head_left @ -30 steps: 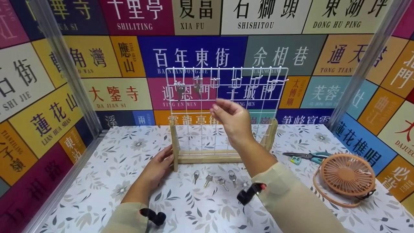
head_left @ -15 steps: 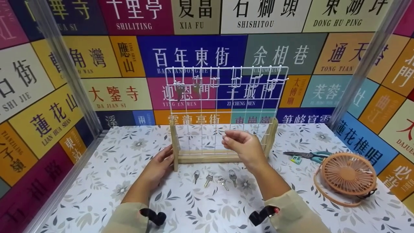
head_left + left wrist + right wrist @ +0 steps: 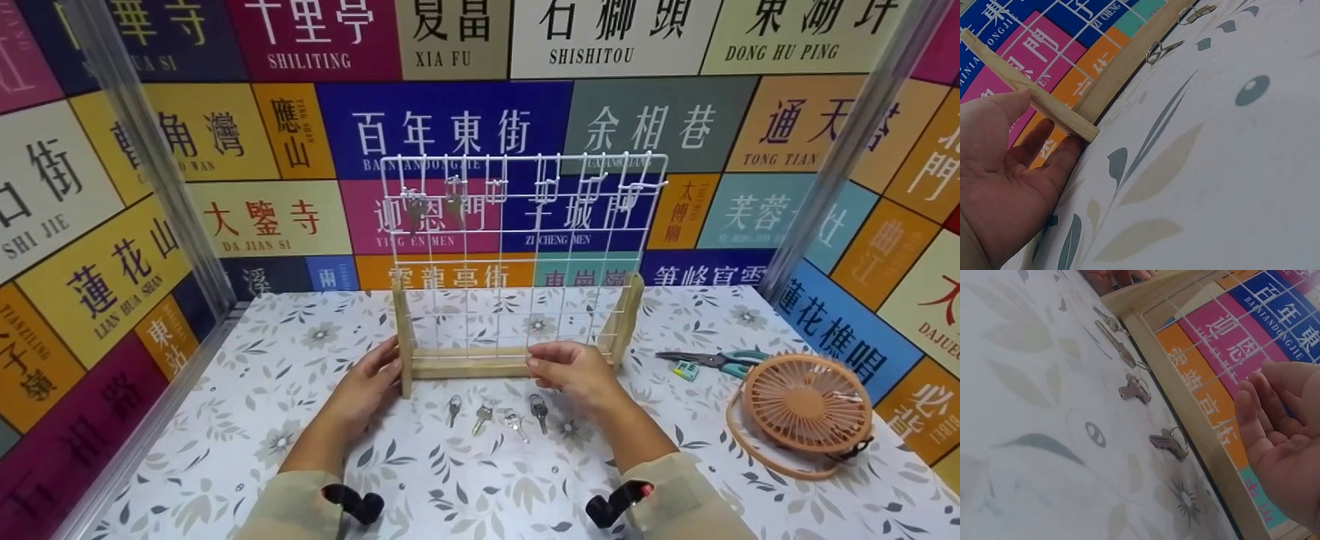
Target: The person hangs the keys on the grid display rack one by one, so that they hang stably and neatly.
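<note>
A white wire grid rack [image 3: 517,232] stands upright in a wooden base [image 3: 465,367]. Hooks line its upper part, and keys [image 3: 415,210] hang from the two leftmost ones. My left hand [image 3: 367,386] holds the rack's left wooden post [image 3: 1044,101], thumb on one side and fingers on the other. In front of the base, several keys with rings lie in a row on the table, among them a dark key [image 3: 538,405] at the right end. Just above that key, near the base bar, is my right hand [image 3: 574,369]. Its fingers are loosely curled with nothing between them.
On the right of the table lies an orange fan [image 3: 806,405] with a strap. Beside it are teal-handled pliers [image 3: 720,361] and a small green packet [image 3: 685,370]. A printed wall [image 3: 450,127] closes off the back, and the table [image 3: 465,487] has a leaf-pattern cover.
My right hand has come down from mid-grid height to beside the base bar, above the row of keys. The left hand stays on the post.
</note>
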Available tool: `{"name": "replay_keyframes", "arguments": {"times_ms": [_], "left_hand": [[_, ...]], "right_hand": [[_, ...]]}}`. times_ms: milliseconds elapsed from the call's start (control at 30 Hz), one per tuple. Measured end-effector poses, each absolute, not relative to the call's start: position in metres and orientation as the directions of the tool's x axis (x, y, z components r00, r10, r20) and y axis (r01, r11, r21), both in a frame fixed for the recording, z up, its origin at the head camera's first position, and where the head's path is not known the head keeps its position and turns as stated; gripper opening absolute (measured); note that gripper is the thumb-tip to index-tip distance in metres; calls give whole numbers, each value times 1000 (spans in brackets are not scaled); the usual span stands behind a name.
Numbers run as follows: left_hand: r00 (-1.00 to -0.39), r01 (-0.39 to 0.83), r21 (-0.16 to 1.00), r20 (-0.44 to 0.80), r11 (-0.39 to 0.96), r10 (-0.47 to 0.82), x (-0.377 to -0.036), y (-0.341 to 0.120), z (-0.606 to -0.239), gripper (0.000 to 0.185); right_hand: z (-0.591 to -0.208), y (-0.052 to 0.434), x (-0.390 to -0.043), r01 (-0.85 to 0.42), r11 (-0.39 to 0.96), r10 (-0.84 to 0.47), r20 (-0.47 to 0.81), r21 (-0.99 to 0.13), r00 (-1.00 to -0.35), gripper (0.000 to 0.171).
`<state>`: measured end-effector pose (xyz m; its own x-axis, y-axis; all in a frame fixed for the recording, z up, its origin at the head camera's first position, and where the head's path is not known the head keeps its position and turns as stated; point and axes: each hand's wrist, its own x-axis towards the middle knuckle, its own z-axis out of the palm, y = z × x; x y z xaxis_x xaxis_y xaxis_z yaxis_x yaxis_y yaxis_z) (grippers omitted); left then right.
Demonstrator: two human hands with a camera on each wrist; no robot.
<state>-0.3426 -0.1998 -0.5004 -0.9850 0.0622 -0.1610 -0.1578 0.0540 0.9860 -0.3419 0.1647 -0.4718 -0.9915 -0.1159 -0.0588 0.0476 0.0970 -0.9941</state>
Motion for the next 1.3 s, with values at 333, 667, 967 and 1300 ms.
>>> {"name": "replay_keyframes", "arguments": {"times_ms": [333, 667, 967, 1300], "left_hand": [[-987, -145, 989, -147, 39, 68, -343, -199, -500, 50], [-983, -174, 984, -176, 43, 60, -343, -198, -499, 50], [-990, -129, 990, -132, 64, 42, -344, -201, -500, 52], [-995, -82, 995, -85, 59, 58, -344, -200, -505, 53]], "right_hand": [[-498, 184, -349, -81, 335, -309, -28, -939, -951, 40], [-503, 190, -350, -123, 450, -382, -66, -885, -922, 47], [-498, 188, -348, -170, 496, -398, -48, -852, -916, 46], [-502, 189, -349, -171, 500, -398, -50, -849, -916, 43]]}}
